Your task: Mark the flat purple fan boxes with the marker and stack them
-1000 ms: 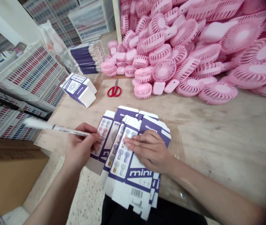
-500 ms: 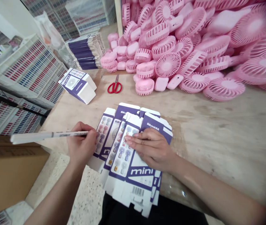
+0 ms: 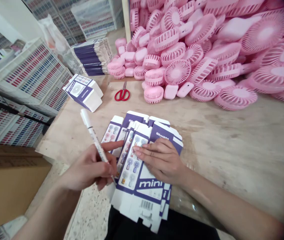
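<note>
Resting under the flat right hand [image 3: 163, 161], cartons [image 3: 132, 170] reach below the left hand [image 3: 95, 165] holding a pen [image 3: 95, 141].

Smooth printed card in the flat cartons [image 3: 129, 165]; matt plastic in the fans [image 3: 177, 72]; smooth plastic on the pen [image 3: 96, 145]; scuffed wood across the surface [image 3: 232, 143]; metal in the scissor blades [image 3: 124, 85].

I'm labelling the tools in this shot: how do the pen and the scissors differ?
The pen is mostly white; the scissors have red handles. The pen is one straight stick, while the scissors have two looped handles. The pen is held at a slant in the left hand; the scissors lie on the table. Both are hand tools.
</note>
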The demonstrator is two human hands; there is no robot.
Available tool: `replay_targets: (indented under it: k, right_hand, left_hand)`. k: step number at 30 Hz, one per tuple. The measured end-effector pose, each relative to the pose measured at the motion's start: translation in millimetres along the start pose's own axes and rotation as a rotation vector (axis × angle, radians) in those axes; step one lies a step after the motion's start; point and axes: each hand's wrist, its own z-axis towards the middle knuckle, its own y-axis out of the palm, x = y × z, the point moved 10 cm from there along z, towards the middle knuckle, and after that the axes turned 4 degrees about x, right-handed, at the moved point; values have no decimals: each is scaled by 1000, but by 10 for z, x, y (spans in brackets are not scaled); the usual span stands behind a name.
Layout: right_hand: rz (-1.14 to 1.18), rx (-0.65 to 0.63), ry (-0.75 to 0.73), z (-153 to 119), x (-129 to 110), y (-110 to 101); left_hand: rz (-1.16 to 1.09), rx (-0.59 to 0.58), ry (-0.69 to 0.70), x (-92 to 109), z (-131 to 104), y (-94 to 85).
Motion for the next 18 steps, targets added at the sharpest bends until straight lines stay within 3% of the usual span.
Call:
replay_targets:
  k: [2, 5, 7, 14, 18]
  right_hand:
    - [10, -3, 5, 8, 2, -1]
    - [48, -7, 12, -4, 17, 9]
    - [78, -8, 24, -20, 38, 20]
    - [114, -11, 39, -35, 66, 40]
    - [104, -4, 41, -21, 59, 31]
  left_hand:
    - [-1, 159, 162, 75, 86, -113]
    - [113, 647, 477, 248, -2, -542]
    - [244, 816, 537, 263, -61, -657]
    - [491, 866, 534, 275, -73, -607]
    - [336, 859, 521, 290, -88, -694]
